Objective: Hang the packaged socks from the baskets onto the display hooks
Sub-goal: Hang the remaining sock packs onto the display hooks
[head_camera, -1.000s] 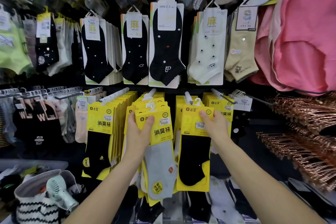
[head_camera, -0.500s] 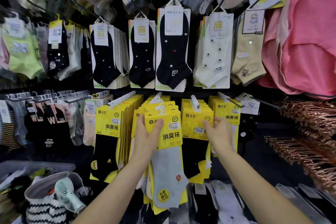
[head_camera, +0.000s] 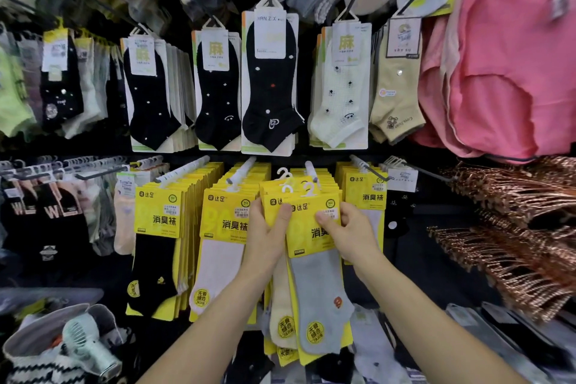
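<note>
My left hand (head_camera: 268,234) grips the left edge of a stack of yellow sock packs, a grey sock pack (head_camera: 314,284) in front and a cream one (head_camera: 282,315) behind it. My right hand (head_camera: 350,232) pinches the grey pack's yellow header at its right side. The packs' white plastic hangers (head_camera: 294,185) sit just below the tip of a white display hook (head_camera: 311,171); whether they are on it I cannot tell. To the left, yellow packs with a white sock (head_camera: 223,227) and a black sock (head_camera: 157,227) hang on their own hooks.
Dark and cream sock cards (head_camera: 269,84) hang on the row above. Pink garments (head_camera: 514,72) and copper hangers (head_camera: 511,227) fill the right. At lower left a basket (head_camera: 25,340) holds a small green fan (head_camera: 88,341). More packs (head_camera: 364,206) hang right of my hands.
My left hand has carried the grey sock stack to the right, in front of the third hook. My right hand left the black-sock pack and took the grey pack's header.
</note>
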